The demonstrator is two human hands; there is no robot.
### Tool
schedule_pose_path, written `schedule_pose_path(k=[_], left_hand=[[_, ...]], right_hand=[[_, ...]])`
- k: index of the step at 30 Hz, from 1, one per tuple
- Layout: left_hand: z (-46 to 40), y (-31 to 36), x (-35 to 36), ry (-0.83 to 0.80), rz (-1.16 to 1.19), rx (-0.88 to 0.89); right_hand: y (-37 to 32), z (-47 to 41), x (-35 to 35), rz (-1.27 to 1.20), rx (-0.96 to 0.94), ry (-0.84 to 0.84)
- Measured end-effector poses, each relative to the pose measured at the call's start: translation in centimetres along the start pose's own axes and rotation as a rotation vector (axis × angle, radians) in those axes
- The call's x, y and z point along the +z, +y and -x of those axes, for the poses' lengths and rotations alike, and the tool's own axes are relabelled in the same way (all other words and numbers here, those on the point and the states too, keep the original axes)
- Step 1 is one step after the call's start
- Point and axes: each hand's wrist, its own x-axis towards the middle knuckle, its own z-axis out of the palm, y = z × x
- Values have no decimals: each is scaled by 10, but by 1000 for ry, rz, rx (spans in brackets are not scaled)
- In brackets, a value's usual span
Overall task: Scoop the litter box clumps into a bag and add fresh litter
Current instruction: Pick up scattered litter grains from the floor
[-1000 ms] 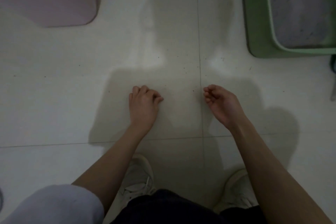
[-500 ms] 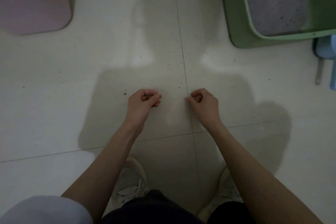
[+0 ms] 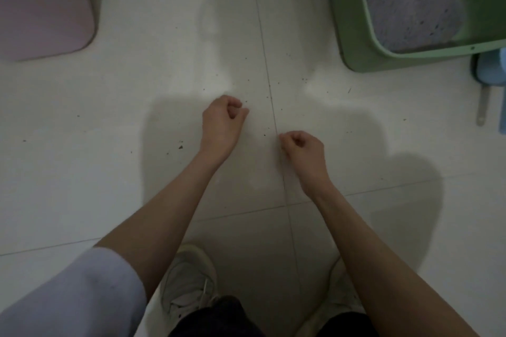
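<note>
A green litter box [image 3: 353, 44] stands on the floor at the upper right, filled with grey litter [image 3: 410, 0]. A blue scoop-like tool [image 3: 490, 68] with a pale handle lies just right of the box's near corner, partly cut off by the frame edge. My left hand [image 3: 223, 124] hovers over the white tile floor in the middle of the view, fingers curled into a fist with nothing in it. My right hand [image 3: 302, 149] is beside it, a little nearer to me, also curled and holding nothing. Both hands are well short of the box. No bag is in view.
A pink mat or cushion [image 3: 41, 5] lies at the upper left. Small dark litter crumbs [image 3: 180, 147] are scattered on the white tiles around my hands. My two white shoes [image 3: 189, 279] are at the bottom centre.
Both hands closed from loosely curled into fists. The view shifted right, bringing the litter box closer to centre and revealing the blue tool.
</note>
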Motion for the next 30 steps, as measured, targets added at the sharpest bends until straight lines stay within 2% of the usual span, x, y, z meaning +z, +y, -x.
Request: schedule_pose_path(k=[2, 3, 8, 10, 13, 14, 19, 21, 23, 25, 28, 30], left_hand=[[-15, 2, 5, 12, -54, 47], [-20, 3, 7, 9, -86, 58], [-26, 5, 12, -25, -199, 67], [-26, 6, 13, -37, -237, 66], [-26, 8, 11, -47, -213, 51], [-26, 9, 9, -42, -145, 5], [-20, 11, -7, -101, 596, -356], [-19, 11, -8, -91, 647, -409], [-19, 11, -4, -66, 450, -348], [-19, 12, 1, -75, 142, -208], [-21, 13, 8, -112, -134, -78], [-23, 14, 11, -112, -230, -35]], right_hand=[[-13, -6, -6, -423, 142, -65], [-18, -11, -9, -551, 172, -96], [-35, -31, -15, -694, 231, -154], [-39, -41, -12, -532, 189, -101], [-38, -54, -5, 172, -51, 7], [-36, -57, -3, 328, -120, 14], [-28, -61, 5, 550, -264, 24], [-26, -60, 6, 587, -289, 4], [-29, -60, 4, 580, -295, -14], [-34, -60, 1, 378, -220, -12], [-46, -58, -9, -347, 35, -105], [-50, -58, -12, -657, 153, -185]])
